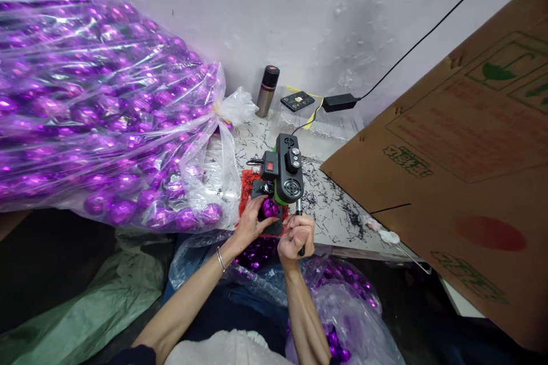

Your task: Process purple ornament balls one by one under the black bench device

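Thumb and fingers of my left hand (249,220) close around a shiny purple faceted ball (270,207) under the head of a small black and green bench machine (290,168). My right hand (296,236) is wrapped around the black-gripped lever (299,207) at the machine's front right. The machine stands on a red mat (247,187) strewn with dark bits. In my lap, an opened clear bag holds more purple balls (257,254). What touches the ball's far side is hidden by the machine.
A big tied clear bag of purple balls (107,97) fills the left. A large cardboard box (462,154) leans in from the right. Behind the machine are a spray can (267,91), a phone-like black object (297,101) and a power adapter (340,102). Black shreds litter the white table (329,228).
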Demonstrator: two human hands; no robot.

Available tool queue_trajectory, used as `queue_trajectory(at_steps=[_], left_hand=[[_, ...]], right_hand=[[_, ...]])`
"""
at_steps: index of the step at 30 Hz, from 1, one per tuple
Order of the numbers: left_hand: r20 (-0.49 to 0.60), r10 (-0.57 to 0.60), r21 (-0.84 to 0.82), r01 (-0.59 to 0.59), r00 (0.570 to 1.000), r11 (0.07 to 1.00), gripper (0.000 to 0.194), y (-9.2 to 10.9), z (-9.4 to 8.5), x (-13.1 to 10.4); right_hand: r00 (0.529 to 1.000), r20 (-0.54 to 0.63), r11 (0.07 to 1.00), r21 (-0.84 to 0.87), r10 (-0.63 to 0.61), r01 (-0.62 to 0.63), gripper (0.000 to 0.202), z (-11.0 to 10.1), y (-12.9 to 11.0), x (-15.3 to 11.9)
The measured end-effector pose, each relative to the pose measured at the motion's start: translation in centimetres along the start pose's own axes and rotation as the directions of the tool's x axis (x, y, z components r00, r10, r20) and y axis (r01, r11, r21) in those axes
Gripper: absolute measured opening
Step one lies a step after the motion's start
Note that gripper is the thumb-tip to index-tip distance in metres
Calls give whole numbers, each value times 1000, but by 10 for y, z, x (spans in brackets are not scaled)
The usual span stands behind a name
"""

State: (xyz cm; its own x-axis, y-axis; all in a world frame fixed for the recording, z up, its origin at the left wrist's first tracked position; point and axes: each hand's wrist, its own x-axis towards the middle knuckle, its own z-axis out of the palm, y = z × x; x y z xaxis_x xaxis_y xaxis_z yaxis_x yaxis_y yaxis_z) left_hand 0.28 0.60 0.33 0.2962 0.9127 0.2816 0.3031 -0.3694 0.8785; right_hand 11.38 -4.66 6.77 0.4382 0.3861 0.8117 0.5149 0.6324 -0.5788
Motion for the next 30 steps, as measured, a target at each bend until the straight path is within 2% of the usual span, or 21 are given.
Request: queue_trajectory(at_steps=[4, 8, 10, 12, 15, 19, 21, 22, 24, 26, 28, 30], left_hand=[[-2, 2, -17, -2, 1000, 1000, 60, 1, 0, 2], [2, 11, -30, -10, 1000, 999, 62, 1, 1, 6], [-3, 22, -21, -22, 1000, 1000, 63, 1, 0, 7], [-8, 52, 1, -52, 999, 999, 63, 1, -1, 2], [0, 151, 59, -151, 989, 987, 63, 3, -4, -23], [76, 332, 118, -339, 940, 933, 71, 15, -19, -67], [64, 360, 134, -365, 931, 921, 67, 24, -38, -71], [33, 345, 158, -346, 938, 925, 60, 27, -51, -65], [-57, 264, 254, -242, 963, 937, 43, 29, -84, -37], [-104, 131, 411, -77, 986, 909, 41, 25, -123, 1], [-88, -66, 596, 105, 994, 796, 38, 18, -158, 36], [-29, -200, 733, 157, 979, 662, 27, 11, -185, 59]], right_hand=[[998, 25, 997, -42, -63, 64, 41, -2, 7, -4], [998, 41, 996, -63, -53, 56, 42, -5, 1, 7], [999, 33, 997, -76, 2, 0, 41, -5, -10, 23], [992, 15, 988, -101, 123, -121, 42, -4, -25, 41], [976, 26, 971, -104, 218, -214, 46, -2, -41, 60], [981, 29, 977, -102, 193, -189, 48, -4, -41, 53], [983, 28, 978, -110, 183, -179, 47, -5, -36, 43], [983, 27, 978, -112, 180, -175, 46, -6, -34, 39], [985, 19, 980, -104, 170, -167, 44, -6, -30, 34], [987, 9, 983, -85, 162, -160, 44, -5, -29, 33], [988, 7, 985, -69, 157, -156, 43, -5, -28, 32], [986, 16, 984, -71, 165, -164, 43, -6, -28, 30]])
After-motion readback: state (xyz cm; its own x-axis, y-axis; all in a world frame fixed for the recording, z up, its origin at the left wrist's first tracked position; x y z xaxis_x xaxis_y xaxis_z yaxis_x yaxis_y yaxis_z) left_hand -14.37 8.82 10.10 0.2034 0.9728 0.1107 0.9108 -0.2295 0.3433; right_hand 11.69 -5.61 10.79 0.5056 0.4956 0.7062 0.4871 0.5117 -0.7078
